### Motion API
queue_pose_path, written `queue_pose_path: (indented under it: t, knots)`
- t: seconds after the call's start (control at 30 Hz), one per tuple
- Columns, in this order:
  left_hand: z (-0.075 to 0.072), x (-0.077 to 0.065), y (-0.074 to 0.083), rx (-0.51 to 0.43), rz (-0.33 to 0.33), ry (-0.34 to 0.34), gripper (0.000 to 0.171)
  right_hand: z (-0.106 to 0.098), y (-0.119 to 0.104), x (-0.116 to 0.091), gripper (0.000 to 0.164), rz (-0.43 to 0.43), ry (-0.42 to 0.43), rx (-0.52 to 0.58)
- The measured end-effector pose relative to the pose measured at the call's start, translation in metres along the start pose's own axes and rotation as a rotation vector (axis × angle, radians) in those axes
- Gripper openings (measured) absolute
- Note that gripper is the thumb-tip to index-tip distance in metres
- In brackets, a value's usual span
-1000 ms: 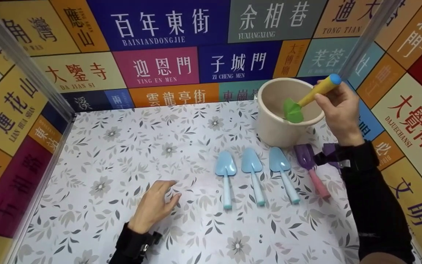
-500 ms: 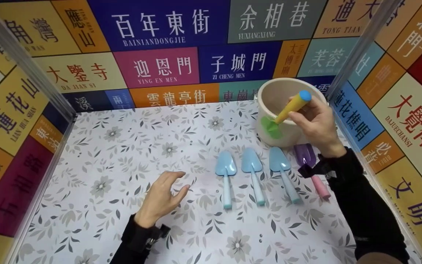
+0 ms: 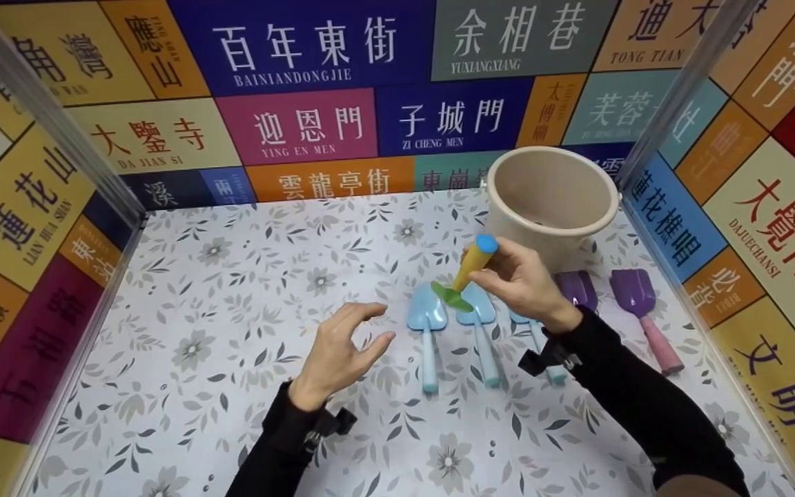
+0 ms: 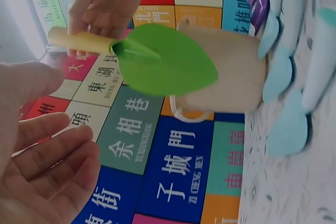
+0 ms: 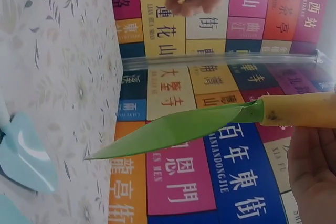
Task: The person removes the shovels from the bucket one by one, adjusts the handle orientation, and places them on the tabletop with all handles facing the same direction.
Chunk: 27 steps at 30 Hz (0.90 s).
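Note:
My right hand [image 3: 523, 284] pinches the yellow handle of a toy trowel [image 3: 451, 295], which has a blue end cap and a green blade. It holds the trowel above the table, blade pointing down and to the left, overlapping the light blue trowels in the head view. In the left wrist view the green blade [image 4: 168, 61] shows broad and leaf-shaped; in the right wrist view it appears edge-on. To the left, my left hand [image 3: 339, 348] is held with thumb and fingers apart, holding nothing, a short way from the green blade.
Three light blue trowels [image 3: 428, 345] lie in a row on the floral tabletop [image 3: 232, 386]. Right of them are two purple shovels [image 3: 632, 293] with pink handles, one partly behind my right wrist. A beige bucket [image 3: 518, 235] stands at the back right. Sign-printed walls [image 3: 315, 124] enclose the table.
My right hand has brought the green-bladed trowel from over the bucket leftward and toward me, above the blue trowels. My left hand has moved right and slightly forward toward it.

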<state>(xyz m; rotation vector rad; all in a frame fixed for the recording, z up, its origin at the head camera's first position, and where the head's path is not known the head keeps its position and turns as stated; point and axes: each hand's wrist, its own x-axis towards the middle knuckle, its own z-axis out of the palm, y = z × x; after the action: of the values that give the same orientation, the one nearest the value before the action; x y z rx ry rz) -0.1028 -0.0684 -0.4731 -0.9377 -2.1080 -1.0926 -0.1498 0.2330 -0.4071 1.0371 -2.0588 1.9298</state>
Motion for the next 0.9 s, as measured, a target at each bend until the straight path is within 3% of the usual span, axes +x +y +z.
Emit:
queue_pose_path:
  t: [0.2, 0.43, 0.9]
  knots:
    - [0.016, 0.012, 0.005, -0.078, -0.038, -0.03, 0.035, 0.025, 0.01, -0.004, 0.029, -0.021, -0.116, 0.021]
    - [0.032, 0.013, 0.01, -0.143, -0.067, -0.054, 0.032, 0.044, 0.014, -0.004, 0.02, -0.055, -0.241, 0.031]
    - [0.041, 0.012, 0.013, -0.138, -0.071, -0.001, 0.023, 0.055, 0.016, -0.006, 0.023, -0.09, -0.257, 0.021]
